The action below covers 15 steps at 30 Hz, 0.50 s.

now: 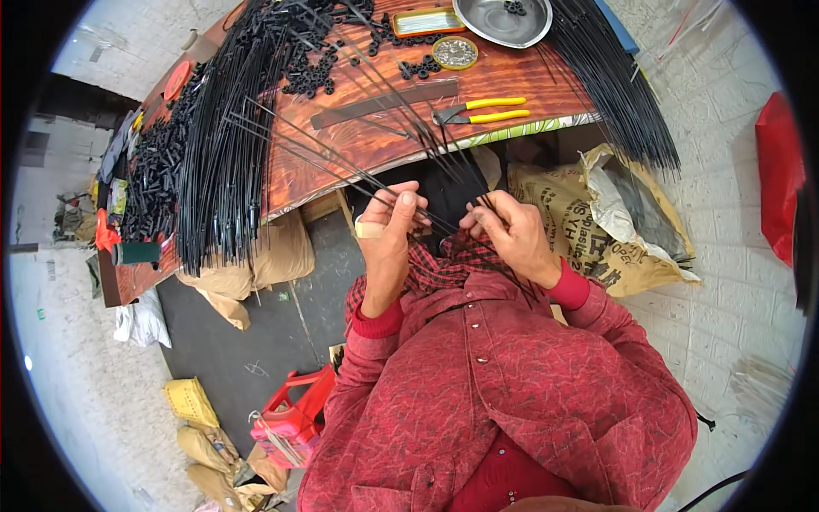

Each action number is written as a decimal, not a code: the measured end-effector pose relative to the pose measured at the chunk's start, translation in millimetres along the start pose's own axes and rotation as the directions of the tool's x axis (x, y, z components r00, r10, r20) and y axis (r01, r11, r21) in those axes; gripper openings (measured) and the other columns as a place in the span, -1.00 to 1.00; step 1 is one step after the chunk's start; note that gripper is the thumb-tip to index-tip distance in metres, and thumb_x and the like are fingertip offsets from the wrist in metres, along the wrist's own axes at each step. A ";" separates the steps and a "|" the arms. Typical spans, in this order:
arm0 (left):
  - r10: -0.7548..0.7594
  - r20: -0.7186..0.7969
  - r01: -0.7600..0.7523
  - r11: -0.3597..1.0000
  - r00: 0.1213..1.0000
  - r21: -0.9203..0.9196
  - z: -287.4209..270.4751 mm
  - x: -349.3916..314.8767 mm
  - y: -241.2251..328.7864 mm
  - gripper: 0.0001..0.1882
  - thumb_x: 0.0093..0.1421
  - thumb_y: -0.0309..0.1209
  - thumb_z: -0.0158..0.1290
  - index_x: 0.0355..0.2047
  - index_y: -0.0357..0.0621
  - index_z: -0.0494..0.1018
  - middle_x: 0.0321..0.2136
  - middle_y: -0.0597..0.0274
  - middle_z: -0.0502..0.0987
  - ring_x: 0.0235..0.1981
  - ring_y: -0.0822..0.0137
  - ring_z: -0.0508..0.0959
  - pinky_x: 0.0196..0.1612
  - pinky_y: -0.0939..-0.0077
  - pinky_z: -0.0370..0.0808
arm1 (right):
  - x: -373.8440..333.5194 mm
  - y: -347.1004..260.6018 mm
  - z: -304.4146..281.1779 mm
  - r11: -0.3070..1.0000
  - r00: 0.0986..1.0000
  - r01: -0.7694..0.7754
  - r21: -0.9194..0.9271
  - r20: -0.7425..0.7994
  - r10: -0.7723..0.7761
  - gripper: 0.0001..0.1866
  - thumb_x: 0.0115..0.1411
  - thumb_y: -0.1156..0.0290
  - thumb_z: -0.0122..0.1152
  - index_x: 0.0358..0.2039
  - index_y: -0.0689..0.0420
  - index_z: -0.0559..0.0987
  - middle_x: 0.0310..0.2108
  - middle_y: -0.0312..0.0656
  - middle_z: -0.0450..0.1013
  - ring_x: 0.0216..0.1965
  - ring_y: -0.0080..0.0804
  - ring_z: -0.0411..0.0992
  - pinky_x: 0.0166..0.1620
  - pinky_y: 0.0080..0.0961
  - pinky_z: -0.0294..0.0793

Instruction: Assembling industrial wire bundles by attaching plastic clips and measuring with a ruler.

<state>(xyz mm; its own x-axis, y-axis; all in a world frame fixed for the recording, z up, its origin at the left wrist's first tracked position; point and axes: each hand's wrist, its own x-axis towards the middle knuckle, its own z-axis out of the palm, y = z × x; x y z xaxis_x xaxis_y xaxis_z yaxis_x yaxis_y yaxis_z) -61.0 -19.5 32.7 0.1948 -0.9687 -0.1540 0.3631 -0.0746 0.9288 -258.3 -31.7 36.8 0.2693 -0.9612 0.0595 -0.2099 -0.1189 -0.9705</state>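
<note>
My left hand [388, 247] is closed around several thin black rods [326, 159], pinched between thumb and fingers, which fan out up and to the left over the table edge. A pale yellow strip is wrapped on that hand. To its right, my right hand [522, 243] has its fingertips closed on more black rods [454, 158] that slant up toward the table. Both hands are above my lap, just off the table's near edge, and the rods cross between them. Where exactly the fingers press on the rods is partly hidden.
Long bundles of black rods [226, 145] hang over the table [384, 141] at left, others [614, 81] at right. Yellow-handled pliers [486, 111], a dark flat bar [384, 102], small black rings [309, 77] and a metal bowl [503, 19] lie on it. A sack [563, 209] stands below.
</note>
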 end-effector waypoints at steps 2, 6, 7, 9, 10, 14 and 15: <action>0.008 0.022 -0.009 1.000 1.000 0.018 0.3 -1.6 3.1 -0.74 0.37 -0.31 0.07 -0.12 -0.29 0.48 -0.36 0.23 0.60 -0.41 0.52 0.53 -0.29 0.62 0.49 | 1.9 -4.1 -5.5 0.996 0.996 -0.079 0.030 0.050 0.078 -0.84 0.33 0.50 0.11 -0.38 0.29 0.45 -0.49 -0.19 0.56 -0.47 -0.62 0.51 -0.44 -0.65 0.46; 0.047 0.040 -0.047 0.999 0.998 0.014 -3.4 2.3 -11.9 -0.75 0.43 -0.27 -0.04 -0.10 -0.23 0.41 -0.40 0.26 0.54 -0.37 0.46 0.54 -0.26 0.56 0.51 | 6.8 20.8 -5.0 0.956 0.925 -0.288 0.057 0.275 0.262 -0.87 0.34 0.46 0.12 -0.31 0.27 0.49 -0.58 -0.30 0.47 -0.56 -0.67 0.40 -0.50 -0.64 0.35; 0.050 0.029 -0.047 0.995 0.998 -0.087 -5.1 1.6 -15.6 -0.76 0.45 -0.27 -0.09 -0.10 -0.21 0.38 -0.42 0.28 0.50 -0.35 0.42 0.54 -0.26 0.52 0.51 | 4.8 24.9 -3.4 0.976 0.949 -0.215 0.017 0.238 0.205 -0.87 0.34 0.45 0.11 -0.30 0.26 0.49 -0.58 -0.30 0.47 -0.57 -0.67 0.38 -0.51 -0.64 0.34; 0.038 0.004 -0.036 0.975 0.999 -0.219 -4.2 1.9 -15.6 -0.78 0.49 -0.28 -0.18 -0.08 -0.16 0.34 -0.47 0.31 0.40 -0.34 0.34 0.53 -0.24 0.40 0.53 | 1.6 24.8 -3.2 0.988 0.973 -0.151 0.011 0.181 0.147 -0.89 0.35 0.46 0.10 -0.27 0.25 0.49 -0.59 -0.31 0.45 -0.57 -0.68 0.37 -0.52 -0.64 0.35; 0.037 0.003 -0.036 0.976 0.999 -0.216 -2.0 -0.9 -11.3 -0.78 0.49 -0.28 -0.18 -0.08 -0.16 0.34 -0.47 0.31 0.40 -0.34 0.34 0.53 -0.24 0.40 0.53 | -1.9 20.0 -4.0 0.988 0.972 -0.152 0.013 0.181 0.147 -0.89 0.35 0.46 0.10 -0.27 0.25 0.49 -0.59 -0.31 0.45 -0.57 -0.68 0.37 -0.52 -0.64 0.35; 0.106 0.049 -0.089 0.960 0.993 -0.267 4.7 -8.4 2.4 -0.77 0.49 -0.28 -0.20 -0.05 -0.17 0.34 -0.47 0.27 0.40 -0.39 0.34 0.48 -0.24 0.39 0.53 | -12.1 -2.9 -5.2 0.997 0.992 -0.050 0.050 0.121 0.043 -0.90 0.35 0.50 0.08 -0.23 0.27 0.49 -0.60 -0.31 0.43 -0.60 -0.68 0.37 -0.54 -0.65 0.36; 0.125 0.068 -0.104 0.961 0.990 -0.255 8.9 -11.4 8.1 -0.76 0.50 -0.28 -0.20 -0.04 -0.17 0.34 -0.47 0.26 0.40 -0.39 0.34 0.48 -0.25 0.39 0.53 | -14.1 -7.6 -7.1 0.998 0.993 -0.004 0.068 0.115 -0.004 -0.90 0.32 0.51 0.11 -0.23 0.27 0.49 -0.62 -0.27 0.44 -0.61 -0.62 0.39 -0.54 -0.60 0.35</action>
<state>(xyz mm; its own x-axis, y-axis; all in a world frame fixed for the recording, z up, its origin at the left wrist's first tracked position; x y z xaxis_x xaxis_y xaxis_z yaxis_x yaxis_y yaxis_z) -68.4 -11.2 44.9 0.1761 -0.9843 -0.0134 0.5612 0.0892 0.8229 -267.1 -19.0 45.0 0.3766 -0.9257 0.0363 -0.1464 -0.0981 -0.9843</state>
